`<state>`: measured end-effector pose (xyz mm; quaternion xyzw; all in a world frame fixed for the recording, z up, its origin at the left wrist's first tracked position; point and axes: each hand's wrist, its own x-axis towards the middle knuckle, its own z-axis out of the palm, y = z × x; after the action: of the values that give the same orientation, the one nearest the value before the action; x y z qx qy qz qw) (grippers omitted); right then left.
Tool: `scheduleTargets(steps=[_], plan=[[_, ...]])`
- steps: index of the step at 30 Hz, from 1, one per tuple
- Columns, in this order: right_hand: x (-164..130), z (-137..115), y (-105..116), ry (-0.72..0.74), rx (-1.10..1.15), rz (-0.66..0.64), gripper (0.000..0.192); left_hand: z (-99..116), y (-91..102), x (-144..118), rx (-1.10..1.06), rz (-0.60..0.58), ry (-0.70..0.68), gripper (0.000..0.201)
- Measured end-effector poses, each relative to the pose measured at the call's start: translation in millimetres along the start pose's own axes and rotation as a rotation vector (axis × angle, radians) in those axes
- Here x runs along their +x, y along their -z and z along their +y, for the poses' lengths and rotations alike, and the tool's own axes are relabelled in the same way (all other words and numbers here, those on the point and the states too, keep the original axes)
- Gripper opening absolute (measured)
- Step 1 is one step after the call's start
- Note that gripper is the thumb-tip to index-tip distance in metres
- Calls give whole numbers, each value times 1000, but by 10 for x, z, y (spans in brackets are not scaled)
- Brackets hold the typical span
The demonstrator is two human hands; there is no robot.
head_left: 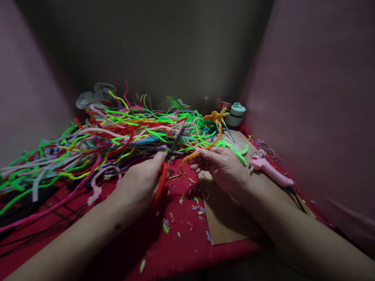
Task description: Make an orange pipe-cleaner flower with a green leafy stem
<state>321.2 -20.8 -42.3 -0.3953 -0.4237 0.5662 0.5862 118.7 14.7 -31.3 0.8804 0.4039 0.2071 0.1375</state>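
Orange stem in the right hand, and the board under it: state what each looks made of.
Orange stem: fuzzy chenille, probably over wire, since it holds its bend; matte. Board: flat, dull brown, likely cardboard or thin wood. Right hand pinches the stem.

Both hands meet mid-frame: left hand (143, 177) seemingly fisted, right hand (221, 166) pinching, forearms converging.

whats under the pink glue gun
The pink glue gun lies on a sheet of brown cardboard, which rests on the red cloth. Whatever the cloth covers cannot be seen.
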Motion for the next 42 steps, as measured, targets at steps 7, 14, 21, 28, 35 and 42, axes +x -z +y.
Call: scheduleTargets(steps=[7, 14, 21, 28, 35, 42], plan=[[-24, 48, -36, -56, 94, -49, 13, 241, 75, 69, -719, -5, 267, 32], [-62, 78, -91, -17, 80, -74, 8, 249, 13, 43, -862, 37, 294, 34], [-116, 44, -164, -16, -16, -29, 6, 253, -21, 29, -923, 45, 239, 32], [-111, 89, -150, -42, 100, -60, 7, 262, -12, 10, -898, 80, 163, 32], [-80, 69, -98, 65, 48, -30, 8, 87, -36, -24, -325, 66, -49, 37], [-49, 69, -38, 198, -44, 57, 9, -86, -75, 5, 85, 47, -202, 43]])
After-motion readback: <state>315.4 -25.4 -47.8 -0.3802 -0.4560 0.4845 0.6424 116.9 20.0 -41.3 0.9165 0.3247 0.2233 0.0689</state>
